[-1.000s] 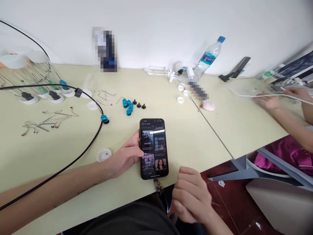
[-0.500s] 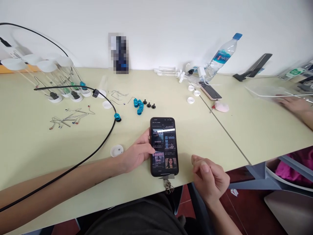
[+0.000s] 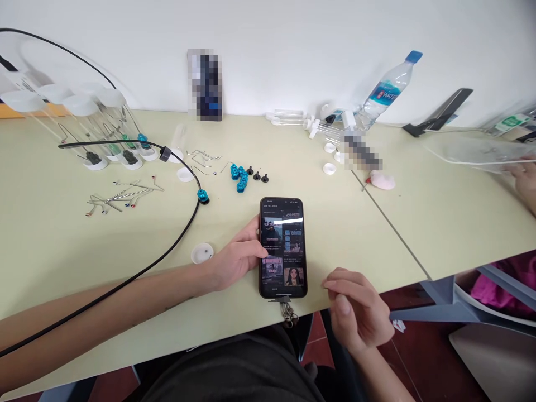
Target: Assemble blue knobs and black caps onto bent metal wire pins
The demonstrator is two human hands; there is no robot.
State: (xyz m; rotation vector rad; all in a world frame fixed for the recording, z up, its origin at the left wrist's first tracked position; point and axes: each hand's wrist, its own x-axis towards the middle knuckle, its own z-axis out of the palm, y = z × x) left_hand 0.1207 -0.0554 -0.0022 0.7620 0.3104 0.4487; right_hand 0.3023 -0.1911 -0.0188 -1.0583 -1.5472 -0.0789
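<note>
My left hand [image 3: 237, 254] is closed around the left edge of a black smartphone [image 3: 283, 251], its thumb over the lit screen. Several small pictures and lines of text show on that screen. A bunch of metal pieces, perhaps keys [image 3: 288, 312], hangs at the phone's lower end by the table edge. To the right of the phone, my right hand [image 3: 362, 307] hovers at the table's front edge with nothing in it, thumb apart from the loosely bent fingers. Beyond the phone lie blue knobs [image 3: 240, 177] and black screws [image 3: 257, 175].
A black cable [image 3: 167, 245] arches over my left forearm. Capped clear tubes [image 3: 90, 131] stand at the left, behind bent metal wires [image 3: 121, 195]. A white cap [image 3: 202, 253] lies near my left wrist. Further right are a water bottle [image 3: 389, 86] and another person's hand [image 3: 523, 178].
My right hand has loosened from a closed curl, its thumb now apart from the fingers. My left hand keeps the phone in place. The other person's hand has moved right.
</note>
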